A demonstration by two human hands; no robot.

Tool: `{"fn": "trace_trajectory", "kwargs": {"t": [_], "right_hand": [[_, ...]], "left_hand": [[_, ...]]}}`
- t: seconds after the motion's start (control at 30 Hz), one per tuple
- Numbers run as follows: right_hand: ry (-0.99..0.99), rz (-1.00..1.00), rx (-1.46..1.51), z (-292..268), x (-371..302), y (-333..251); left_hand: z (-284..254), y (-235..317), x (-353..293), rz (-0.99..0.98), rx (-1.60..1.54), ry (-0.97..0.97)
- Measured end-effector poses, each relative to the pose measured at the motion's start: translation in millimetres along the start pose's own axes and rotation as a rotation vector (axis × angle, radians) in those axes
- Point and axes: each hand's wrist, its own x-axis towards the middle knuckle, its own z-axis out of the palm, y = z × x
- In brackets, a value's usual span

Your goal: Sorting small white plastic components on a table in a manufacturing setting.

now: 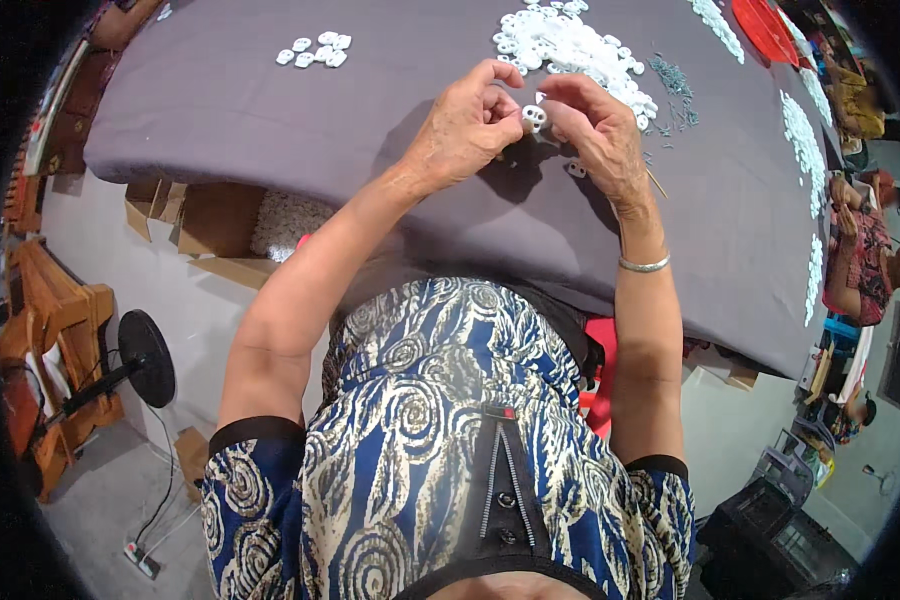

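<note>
Over the near part of the table, my left hand [470,125] pinches a small white plastic piece with round holes [534,117] between thumb and forefinger. My right hand [602,135] closes its thumb and fingers on the other side of the same piece. A white tip [540,97] shows by the right fingertips; whether it is a separate part I cannot tell. Beneath my right hand lies another small white piece [576,169], and beside the wrist a thin yellow stick [656,182]. Just beyond both hands spreads a large heap of similar white pieces [570,45].
Small grey screws [676,88] lie scattered right of the heap. A small group of white pieces [315,50] sits at left on the grey-covered table [220,110]. More white pieces [802,140] line the right side, near a red tray [765,30]. Below the table stands an open cardboard box [220,220].
</note>
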Motion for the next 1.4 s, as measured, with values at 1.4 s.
{"fn": "trace_trajectory", "kwargs": {"t": [1.4], "right_hand": [[0.120,-0.558,-0.383,47,-10,-4]], "left_hand": [[30,16,-11,0.115,-0.568,0.145]]}}
